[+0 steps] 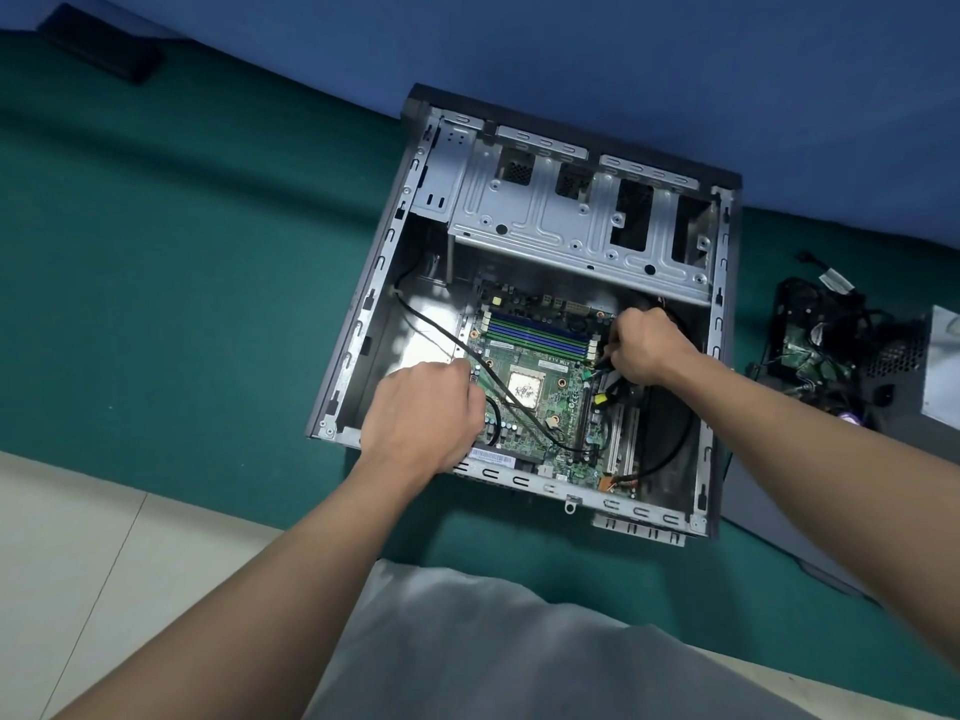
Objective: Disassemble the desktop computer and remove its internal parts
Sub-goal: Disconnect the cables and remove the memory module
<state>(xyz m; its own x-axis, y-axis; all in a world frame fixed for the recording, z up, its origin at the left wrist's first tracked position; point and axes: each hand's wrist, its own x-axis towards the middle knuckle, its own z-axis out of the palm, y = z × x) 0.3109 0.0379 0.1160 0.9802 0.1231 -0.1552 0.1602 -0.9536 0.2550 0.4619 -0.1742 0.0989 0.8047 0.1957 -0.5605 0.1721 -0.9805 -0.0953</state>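
An open desktop case [358, 324] lies on its side on a green mat. A green motherboard [545, 366] sits inside, with a bare CPU [524, 389] at its middle and blue and green memory slots [540, 335] above it. My left hand [421, 413] rests with curled fingers on the board's left edge, over a thin black cable [441, 330]; whether it grips anything is hidden. My right hand [641, 345] pinches black cable connectors [615, 387] at the board's right edge. An empty metal drive cage [576, 220] spans the top of the case.
Removed parts lie on the mat to the right: a black fan and cable bundle [815, 330] and a grey power supply [940, 371]. A dark flat object [98, 44] lies far left. Pale floor tiles [78, 537] border the mat; my clothed lap [493, 646] is below.
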